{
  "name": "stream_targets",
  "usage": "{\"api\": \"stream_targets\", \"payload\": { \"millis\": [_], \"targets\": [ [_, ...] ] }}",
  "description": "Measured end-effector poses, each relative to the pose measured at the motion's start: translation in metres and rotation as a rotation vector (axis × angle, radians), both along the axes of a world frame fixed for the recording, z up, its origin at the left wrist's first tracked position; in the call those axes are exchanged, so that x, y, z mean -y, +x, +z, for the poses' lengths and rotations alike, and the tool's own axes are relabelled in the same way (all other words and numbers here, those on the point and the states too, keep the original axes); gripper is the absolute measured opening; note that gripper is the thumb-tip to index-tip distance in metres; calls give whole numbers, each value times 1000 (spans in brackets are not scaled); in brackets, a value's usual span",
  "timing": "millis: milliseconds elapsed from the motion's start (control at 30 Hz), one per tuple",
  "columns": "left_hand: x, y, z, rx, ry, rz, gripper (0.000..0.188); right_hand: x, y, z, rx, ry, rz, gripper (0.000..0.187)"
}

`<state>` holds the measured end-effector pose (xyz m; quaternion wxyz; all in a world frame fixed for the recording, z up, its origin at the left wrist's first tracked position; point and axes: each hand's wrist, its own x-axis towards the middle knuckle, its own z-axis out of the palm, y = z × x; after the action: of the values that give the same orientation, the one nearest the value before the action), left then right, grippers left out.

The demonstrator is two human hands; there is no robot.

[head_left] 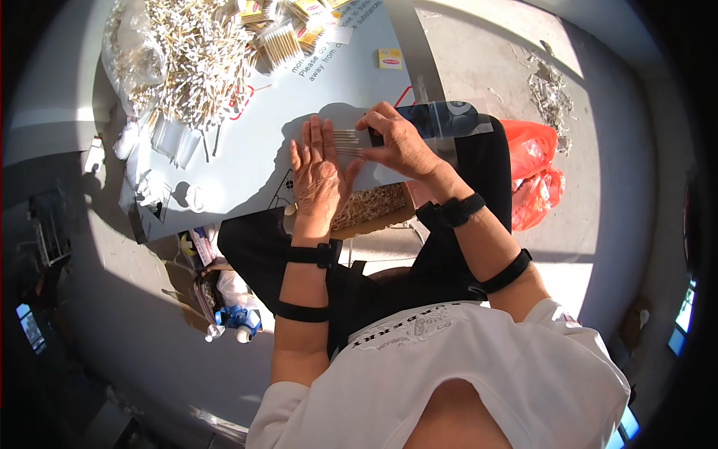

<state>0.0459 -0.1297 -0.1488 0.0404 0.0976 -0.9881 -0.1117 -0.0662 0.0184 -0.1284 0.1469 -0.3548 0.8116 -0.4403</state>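
A row of several cotton swabs lies side by side on the grey tabletop board, between my two hands. My left hand is laid flat over their left ends, fingers stretched out and together, thumb reaching along the near side. My right hand curves round the right ends of the row, index finger on the far side and thumb on the near side. Clear plastic shows beyond my right hand, over a dark item at the board's edge; whether the swabs touch it is hidden by my hand.
A big heap of loose cotton swabs spills from a clear bag at the far left. Filled packets lie beside it; empty clear bags lie nearer. A yellow card sits far right. Below are an open cardboard box and red plastic bags.
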Motion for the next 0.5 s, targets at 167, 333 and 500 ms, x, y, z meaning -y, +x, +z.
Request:
{"api": "stream_targets", "payload": {
  "millis": [167, 333, 500],
  "targets": [
    [-1, 1, -1, 17, 4, -2, 83, -3, 10, -6, -236, 53, 33, 33],
    [-12, 6, -4, 25, -7, 20, 81, 8, 10, -1, -113, 155, -118, 24],
    [-17, 7, -1, 6, 33, 37, 79, 6, 14, -8, -117, 104, -139, 24]
  ]
}}
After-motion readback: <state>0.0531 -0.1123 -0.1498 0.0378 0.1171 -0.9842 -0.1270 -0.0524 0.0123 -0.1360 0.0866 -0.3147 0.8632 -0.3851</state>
